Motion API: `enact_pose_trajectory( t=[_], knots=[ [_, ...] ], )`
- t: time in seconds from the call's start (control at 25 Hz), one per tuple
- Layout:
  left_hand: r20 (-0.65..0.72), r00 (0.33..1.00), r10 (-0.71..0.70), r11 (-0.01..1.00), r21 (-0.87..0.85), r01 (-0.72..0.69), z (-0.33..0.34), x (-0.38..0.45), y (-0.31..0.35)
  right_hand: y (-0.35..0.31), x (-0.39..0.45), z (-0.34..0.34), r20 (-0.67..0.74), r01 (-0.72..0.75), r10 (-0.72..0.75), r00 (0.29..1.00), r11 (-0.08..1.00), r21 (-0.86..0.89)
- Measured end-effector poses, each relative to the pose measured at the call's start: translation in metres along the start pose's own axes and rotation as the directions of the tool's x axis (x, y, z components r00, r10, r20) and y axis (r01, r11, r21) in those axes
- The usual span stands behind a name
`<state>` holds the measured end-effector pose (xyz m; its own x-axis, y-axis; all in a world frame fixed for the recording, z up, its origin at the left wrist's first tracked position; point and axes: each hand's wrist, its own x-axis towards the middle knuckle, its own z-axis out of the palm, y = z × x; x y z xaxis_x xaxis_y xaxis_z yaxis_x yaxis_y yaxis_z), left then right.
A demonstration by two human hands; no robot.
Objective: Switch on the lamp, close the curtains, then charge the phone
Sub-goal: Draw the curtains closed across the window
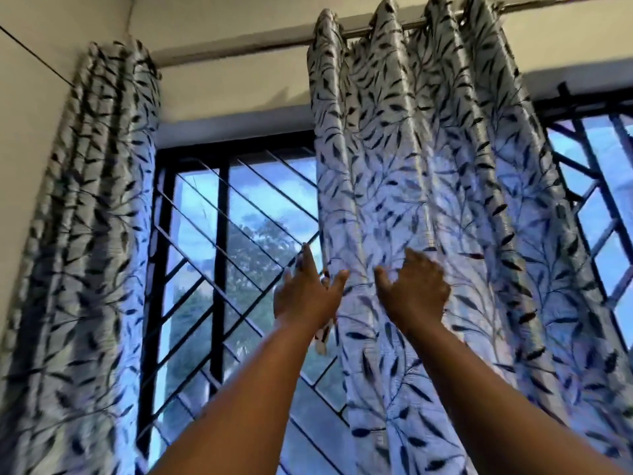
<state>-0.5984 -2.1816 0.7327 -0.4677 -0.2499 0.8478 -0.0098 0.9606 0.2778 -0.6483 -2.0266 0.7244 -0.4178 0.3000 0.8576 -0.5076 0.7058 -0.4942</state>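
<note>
The right curtain (428, 173), pale with dark leaves, hangs from a metal rod (414, 25) and covers the middle of the window. My left hand (308, 296) is raised at its left edge, with the hem lying between thumb and fingers. My right hand (416, 293) presses on the same panel a little to the right, fingers curled into the fabric; whether it grips a fold is hidden. The left curtain (89, 234) hangs bunched by the wall. Neither the lamp nor the phone is in view.
A window with black diagonal bars (226, 241) shows uncovered between the two curtains, with trees outside. A second barred strip (603, 207) is bare at the far right. The wall corner lies to the left of the bunched curtain.
</note>
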Motion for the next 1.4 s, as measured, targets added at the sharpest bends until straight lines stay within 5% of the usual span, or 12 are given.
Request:
enact_pose_trajectory(
  t=[0.24,0.64,0.8,0.96,1.4],
  knots=[
    [-0.053,0.997,-0.056,0.986,0.156,0.063,-0.07,-0.029,-0.128,-0.133,-0.091,0.045,0.085,0.171,-0.196,0.977,0.955,0.241],
    [-0.129,0.967,-0.22,0.874,0.415,0.254,-0.112,-0.043,-0.319,-0.261,-0.191,0.154,0.315,0.397,-0.537,0.783,0.82,0.412],
    [-0.081,0.935,-0.346,0.802,0.491,0.34,-0.102,-0.047,-0.37,-0.276,-0.208,0.21,0.383,0.4,-0.554,0.739,0.819,0.412],
    [-0.2,0.878,-0.436,0.718,0.511,0.473,-0.11,-0.032,-0.409,-0.298,-0.211,0.252,0.406,0.385,-0.584,0.703,0.792,0.473],
    [-0.073,0.92,-0.385,0.838,0.39,0.382,-0.085,0.017,-0.498,-0.36,-0.246,0.327,0.466,0.447,-0.572,0.675,0.819,0.36]
  ],
)
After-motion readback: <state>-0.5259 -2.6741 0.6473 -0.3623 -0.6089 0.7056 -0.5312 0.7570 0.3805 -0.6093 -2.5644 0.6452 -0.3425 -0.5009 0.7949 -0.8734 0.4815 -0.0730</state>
